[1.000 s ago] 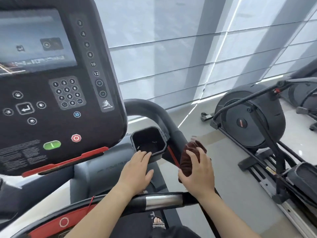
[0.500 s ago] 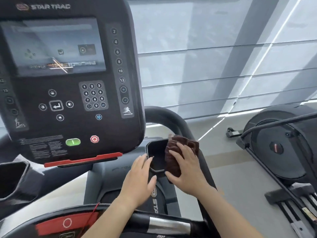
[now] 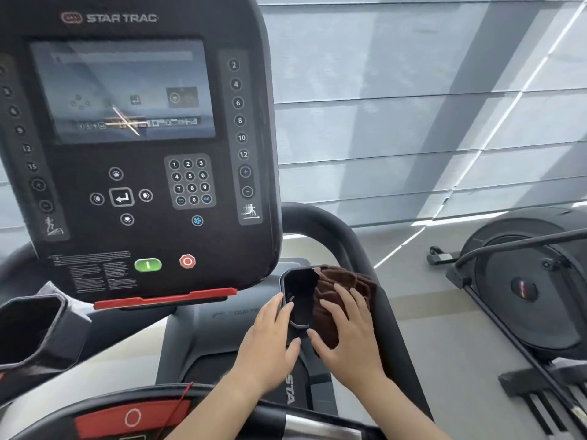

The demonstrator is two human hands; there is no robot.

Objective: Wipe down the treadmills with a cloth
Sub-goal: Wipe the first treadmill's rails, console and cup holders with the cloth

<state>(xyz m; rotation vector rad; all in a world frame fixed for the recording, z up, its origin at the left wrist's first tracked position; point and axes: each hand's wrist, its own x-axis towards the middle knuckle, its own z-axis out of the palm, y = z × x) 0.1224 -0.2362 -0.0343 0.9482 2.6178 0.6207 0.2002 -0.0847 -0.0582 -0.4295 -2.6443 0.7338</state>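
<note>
I stand at a black Star Trac treadmill with a big console (image 3: 133, 160) and a dark screen. To the console's lower right sits a black cup holder (image 3: 298, 296). A brown cloth (image 3: 343, 290) lies bunched over the holder's right rim and the curved handrail (image 3: 349, 242). My right hand (image 3: 349, 338) presses flat on the cloth, fingers spread over it. My left hand (image 3: 270, 341) rests on the holder's left edge, fingers apart, holding nothing I can see.
A second cup holder (image 3: 35, 328) sits at the lower left. The front handlebar with a red panel (image 3: 133, 417) crosses the bottom. An elliptical machine (image 3: 527, 287) stands on the floor to the right. Grey window blinds (image 3: 413, 106) fill the background.
My right hand carried the cloth from the handrail leftward onto the right cup holder's rim. My view swung left and up toward the console. My left hand stayed at the holder.
</note>
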